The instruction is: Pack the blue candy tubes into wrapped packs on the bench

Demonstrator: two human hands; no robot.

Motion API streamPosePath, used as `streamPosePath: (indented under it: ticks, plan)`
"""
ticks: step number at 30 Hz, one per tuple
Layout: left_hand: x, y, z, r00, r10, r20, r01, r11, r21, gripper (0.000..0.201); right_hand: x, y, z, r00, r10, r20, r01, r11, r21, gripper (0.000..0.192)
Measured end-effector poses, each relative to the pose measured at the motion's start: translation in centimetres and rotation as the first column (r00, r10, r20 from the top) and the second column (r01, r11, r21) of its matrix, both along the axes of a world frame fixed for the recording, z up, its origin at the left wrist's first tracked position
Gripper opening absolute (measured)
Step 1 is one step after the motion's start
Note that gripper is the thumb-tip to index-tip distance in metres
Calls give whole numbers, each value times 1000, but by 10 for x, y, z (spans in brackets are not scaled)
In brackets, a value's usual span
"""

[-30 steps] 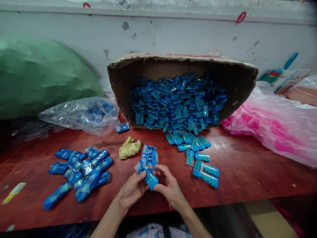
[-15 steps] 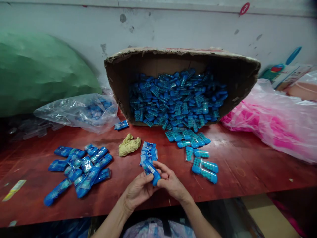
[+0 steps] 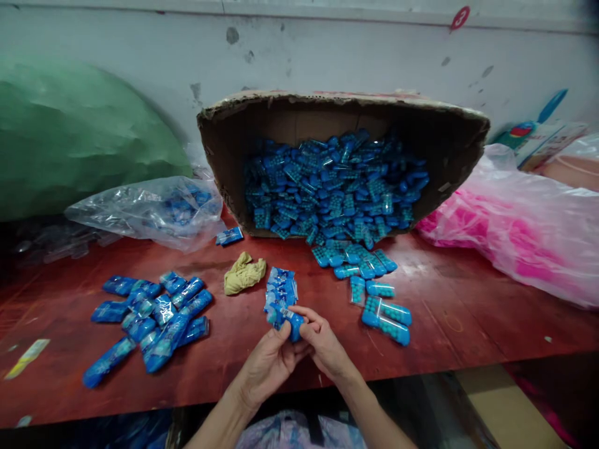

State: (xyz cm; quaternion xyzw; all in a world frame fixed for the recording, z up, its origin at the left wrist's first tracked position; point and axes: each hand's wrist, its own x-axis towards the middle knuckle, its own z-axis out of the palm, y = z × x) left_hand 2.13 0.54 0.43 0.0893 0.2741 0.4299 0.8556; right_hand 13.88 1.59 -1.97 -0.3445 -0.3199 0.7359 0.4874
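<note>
Both hands meet over the near edge of the red table (image 3: pixel 468 324), closed together around one small blue packet (image 3: pixel 292 324) — the left hand (image 3: pixel 271 358) cups it from below while the right hand (image 3: pixel 322 343) pinches its end with thumb and fingers, and a fan of clear printed sleeves (image 3: pixel 281 290) stands up just behind it, apparently held in the same grasp. It looks to me like the packet is being worked into a sleeve; the step seems about half done, and finishing it would call for a steady push along the packet's length while the other hand keeps the sleeve mouth open. Taking the packet as the mark: to its left lies a loose heap of wrapped packets (image 3: pixel 150 318); to its right a few bare ones (image 3: pixel 386 318) trail back to a tipped cardboard box (image 3: pixel 449 143) spilling hundreds more. Just beyond it sits a crumpled yellowish rag (image 3: pixel 243 274). Farther left is a clear plastic bag (image 3: pixel 140 212) and a large green bundle (image 3: pixel 70 143); far right, a pink plastic bag (image 3: pixel 515 231). A scuffed white wall (image 3: pixel 327 56) closes the back.
</note>
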Motion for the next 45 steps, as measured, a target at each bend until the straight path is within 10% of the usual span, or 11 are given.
streamPosePath:
  ticks: [14, 22, 26, 30, 40, 45]
  plan:
    - [3, 0, -1, 982, 81, -172, -107, 983, -148, 23, 2, -3, 1, 976, 97, 196, -103, 994, 22, 47]
    - [1, -6, 0, 942, -47, -332, 39, 999, -30, 32, 2, -2, 6, 985, 16, 170, -27, 998, 63, 29]
    - [-5, -10, -6, 774, -68, -630, 92, 996, 6, 43, 1, 1, 8, 975, -51, 218, 37, 997, 71, 25]
    - [-21, -2, -14, 469, 274, -840, -66, 959, 276, 38, 2, 2, 6, 981, -105, 165, 114, 993, -44, 30]
    - [-44, 17, -28, 300, 439, -847, -27, 891, 452, 25, -16, -10, 9, 998, -45, -36, 38, 984, -174, 40]
    - [-42, 14, -24, 494, 393, -776, -203, 920, 336, 31, -14, -9, 9, 993, -110, -37, 101, 977, -186, 39]
